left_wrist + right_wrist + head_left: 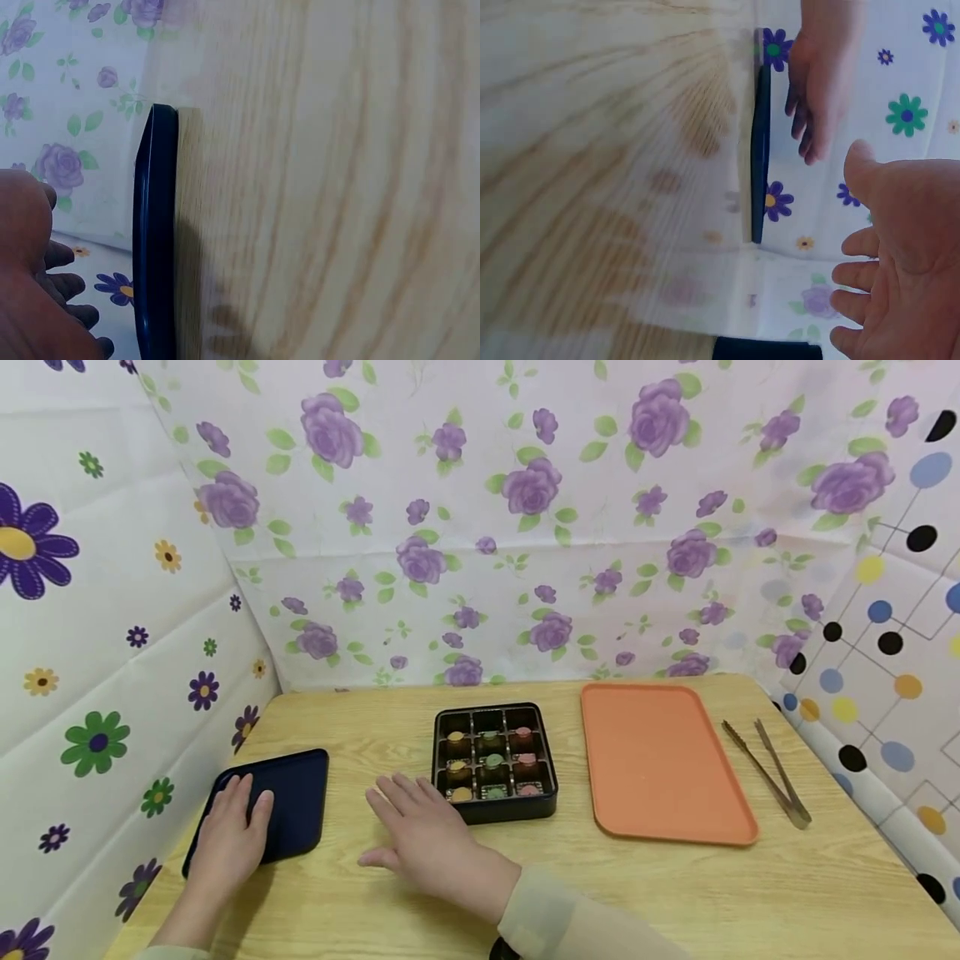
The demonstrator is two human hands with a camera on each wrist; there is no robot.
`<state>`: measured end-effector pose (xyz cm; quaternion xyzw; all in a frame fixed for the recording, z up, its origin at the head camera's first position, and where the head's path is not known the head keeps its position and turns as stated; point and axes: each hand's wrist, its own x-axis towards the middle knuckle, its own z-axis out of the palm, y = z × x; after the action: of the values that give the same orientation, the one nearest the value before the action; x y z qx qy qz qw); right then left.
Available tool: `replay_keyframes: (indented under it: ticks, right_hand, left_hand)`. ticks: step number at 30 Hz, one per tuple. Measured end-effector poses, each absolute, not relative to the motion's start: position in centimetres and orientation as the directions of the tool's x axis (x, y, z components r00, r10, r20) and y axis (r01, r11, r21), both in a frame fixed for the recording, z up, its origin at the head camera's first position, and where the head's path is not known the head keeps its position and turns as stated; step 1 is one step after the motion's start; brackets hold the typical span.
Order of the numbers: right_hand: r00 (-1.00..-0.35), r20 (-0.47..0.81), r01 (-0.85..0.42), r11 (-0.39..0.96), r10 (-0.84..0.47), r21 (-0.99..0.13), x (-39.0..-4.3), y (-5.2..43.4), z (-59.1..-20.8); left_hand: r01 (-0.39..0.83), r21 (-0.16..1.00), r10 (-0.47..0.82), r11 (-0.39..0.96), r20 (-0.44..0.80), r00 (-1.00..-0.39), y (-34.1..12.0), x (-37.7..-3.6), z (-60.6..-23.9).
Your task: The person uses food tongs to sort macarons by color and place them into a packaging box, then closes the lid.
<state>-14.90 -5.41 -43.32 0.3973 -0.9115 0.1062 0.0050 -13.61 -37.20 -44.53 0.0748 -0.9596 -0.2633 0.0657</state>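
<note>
The left hand (228, 835) is resting flat, fingers straight, on the dark blue rectangular lid (288, 802); the right hand (420, 835) is hovering open beside the black compartmented box (495, 760). Keep the lid level.

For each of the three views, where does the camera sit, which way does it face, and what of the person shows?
Head: worn high, looking forward and down at the table; both hands show, left hand on the dark lid, right hand beside the compartment box.
Left wrist: low at table level, facing the lid's edge; fingers show.
Right wrist: low, facing left across the table; both hands show.
All three views share the lid.
</note>
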Motion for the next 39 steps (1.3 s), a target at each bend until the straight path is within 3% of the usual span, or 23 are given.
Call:
replay_keyframes:
  ticks: [19, 28, 39]
  right_hand:
    - [-0.658, 0.064, -0.752, 0.652, -0.750, -0.093, -14.2, -8.4, -44.3]
    - [-0.631, 0.008, -0.769, 0.624, -0.775, -0.139, -14.3, -9.9, -44.6]
    - [-0.635, -0.100, -0.758, 0.643, -0.766, -0.112, -14.8, -11.5, -44.5]
  left_hand:
    - [-0.146, 0.484, -0.203, 0.863, 0.067, -0.977, -39.5, -13.4, -45.0]
    - [-0.174, 0.458, -0.230, 0.872, 0.068, -0.971, -40.8, -13.3, -45.1]
    - [-0.262, 0.451, -0.268, 0.853, -0.051, -0.962, -41.5, -13.4, -45.0]
